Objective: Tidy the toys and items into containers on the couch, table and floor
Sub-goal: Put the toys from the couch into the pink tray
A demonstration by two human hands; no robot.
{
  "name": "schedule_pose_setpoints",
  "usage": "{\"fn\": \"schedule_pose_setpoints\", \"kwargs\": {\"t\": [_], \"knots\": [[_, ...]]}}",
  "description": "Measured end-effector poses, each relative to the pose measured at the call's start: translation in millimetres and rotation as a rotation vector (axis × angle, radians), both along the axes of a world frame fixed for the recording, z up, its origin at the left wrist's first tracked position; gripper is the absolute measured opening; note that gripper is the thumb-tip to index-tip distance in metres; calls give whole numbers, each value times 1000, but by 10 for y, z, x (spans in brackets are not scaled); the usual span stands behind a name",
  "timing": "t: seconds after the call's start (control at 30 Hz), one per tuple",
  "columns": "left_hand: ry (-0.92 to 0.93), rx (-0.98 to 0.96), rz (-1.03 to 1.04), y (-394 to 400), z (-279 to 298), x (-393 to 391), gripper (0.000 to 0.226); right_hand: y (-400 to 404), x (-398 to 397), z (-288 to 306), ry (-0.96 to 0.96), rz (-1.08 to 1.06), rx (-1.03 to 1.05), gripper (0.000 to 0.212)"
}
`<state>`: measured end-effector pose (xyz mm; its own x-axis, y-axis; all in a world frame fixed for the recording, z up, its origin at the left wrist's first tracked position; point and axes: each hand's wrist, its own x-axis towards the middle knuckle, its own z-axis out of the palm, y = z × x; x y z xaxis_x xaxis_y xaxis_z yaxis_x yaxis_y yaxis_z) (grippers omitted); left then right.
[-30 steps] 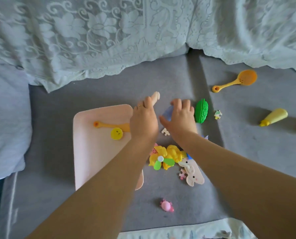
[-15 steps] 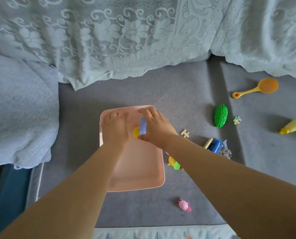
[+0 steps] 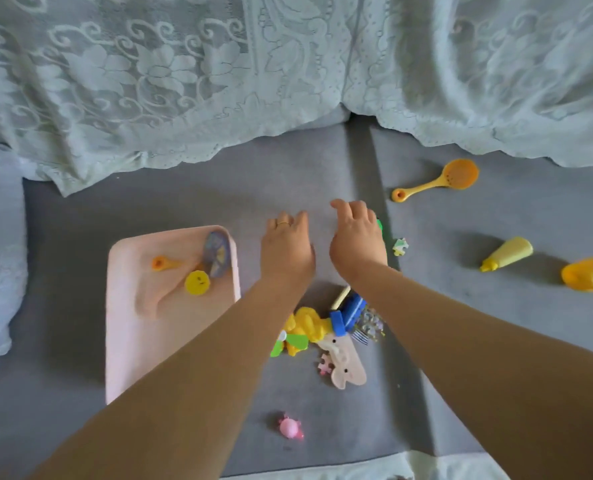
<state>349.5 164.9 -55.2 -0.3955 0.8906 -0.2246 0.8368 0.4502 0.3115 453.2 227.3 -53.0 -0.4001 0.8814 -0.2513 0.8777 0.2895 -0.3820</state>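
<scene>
I see both hands, left and right, empty, just right of the pink tray holding a blue disc.

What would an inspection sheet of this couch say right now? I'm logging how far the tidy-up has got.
Surface: grey couch seat, seam between cushions.
Job's things: pink tray holding yellow smiley disc, orange scoop, blue disc.
Clutter: toy pile, pink candy toy, yellow strainer spoon, yellow bottle, puzzle piece loose on the seat.
Grippers: left hand and right hand lowered over the seat; grasp unclear.
Cables: nothing seen.
Surroundings: lace cover over backrest.
</scene>
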Motion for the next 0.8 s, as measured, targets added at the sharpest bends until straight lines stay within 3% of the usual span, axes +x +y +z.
{"fn": "schedule_pose_setpoints", "kwargs": {"t": [0.1, 0.2, 0.33, 0.57, 0.7, 0.8], "knots": [[-98, -106, 32, 268, -142, 428, 52, 389, 420, -73, -80, -39, 9, 57], [-182, -175, 71, 510, -277, 748, 69, 731, 691, -179, -162, -23, 4, 59], [-167, -207, 83, 796, -428, 1000, 71, 1138, 915, -329, -285, 47, -31, 68], [-198, -213, 149, 928, -461, 1157, 49, 1264, 1007, -465, -303, 111, 93, 36], [-66, -142, 86, 708, -248, 932, 54, 1179, 926, -359, -266, 259, 245, 25], [111, -58, 82, 446, -64, 600, 59, 925, 553, -166, -182, 310, 139, 28]]}}
